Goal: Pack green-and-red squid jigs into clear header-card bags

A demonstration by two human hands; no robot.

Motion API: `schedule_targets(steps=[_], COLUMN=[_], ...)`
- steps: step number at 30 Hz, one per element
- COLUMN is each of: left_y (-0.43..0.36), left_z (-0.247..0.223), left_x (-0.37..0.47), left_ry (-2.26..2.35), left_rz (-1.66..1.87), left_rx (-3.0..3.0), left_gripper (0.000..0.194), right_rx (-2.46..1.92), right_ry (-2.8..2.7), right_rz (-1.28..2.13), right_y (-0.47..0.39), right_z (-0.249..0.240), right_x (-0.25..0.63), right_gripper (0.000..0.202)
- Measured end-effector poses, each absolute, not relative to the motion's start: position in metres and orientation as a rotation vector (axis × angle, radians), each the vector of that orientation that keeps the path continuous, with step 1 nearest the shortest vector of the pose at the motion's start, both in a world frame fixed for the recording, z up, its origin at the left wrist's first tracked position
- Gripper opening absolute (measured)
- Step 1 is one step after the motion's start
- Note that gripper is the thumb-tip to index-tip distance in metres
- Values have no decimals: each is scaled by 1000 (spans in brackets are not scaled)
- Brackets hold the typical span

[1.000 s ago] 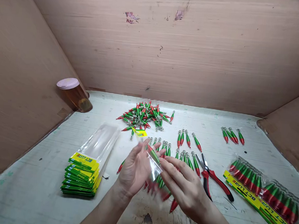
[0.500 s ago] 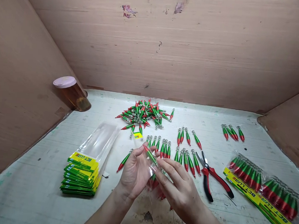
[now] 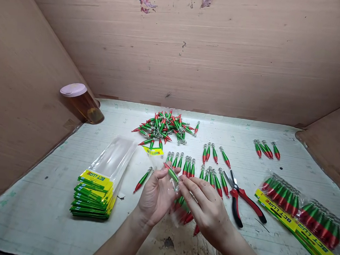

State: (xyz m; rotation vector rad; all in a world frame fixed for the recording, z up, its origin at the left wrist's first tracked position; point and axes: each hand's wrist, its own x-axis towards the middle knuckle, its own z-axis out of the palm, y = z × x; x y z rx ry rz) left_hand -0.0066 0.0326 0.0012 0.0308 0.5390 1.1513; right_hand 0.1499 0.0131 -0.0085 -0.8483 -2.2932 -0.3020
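My left hand (image 3: 158,196) is closed around a clear plastic bag with a yellow BCT LURE header (image 3: 155,151) showing above it. A red and green lure (image 3: 172,174) lies at the fingers of that hand. My right hand (image 3: 206,206) pinches the silvery end of this lure beside the left palm. Below and behind the hands are more lures, partly hidden by them. Several lures (image 3: 188,167) stand in a row just beyond the hands, and a heap of lures (image 3: 164,129) lies farther back.
Stacked header bags (image 3: 92,196) lie at the left, a lidded jar (image 3: 81,102) behind them. Red and black pliers (image 3: 238,197) are right of my hands. Filled lure packs (image 3: 301,222) lie at the far right. Loose lures (image 3: 266,150) sit at the back right.
The yellow header above my left hand shows more of its lettering now. Both hands remain together at the lure, with only slight shifts of the fingers.
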Motion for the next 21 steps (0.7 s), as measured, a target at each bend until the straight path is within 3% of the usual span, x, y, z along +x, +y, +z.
schedule_targets(steps=[14, 21], left_y=[31, 30], left_z=[5, 7], left_x=[0, 0], left_ry=[562, 573], left_rz=[1177, 1119], left_rx=[-14, 30], left_gripper=[16, 17], right_rx=[-989, -833], right_ry=[-2303, -2344], right_rz=[-375, -362], right_y=[9, 12], right_z=[-8, 1], right_x=[148, 148], right_gripper=[31, 28])
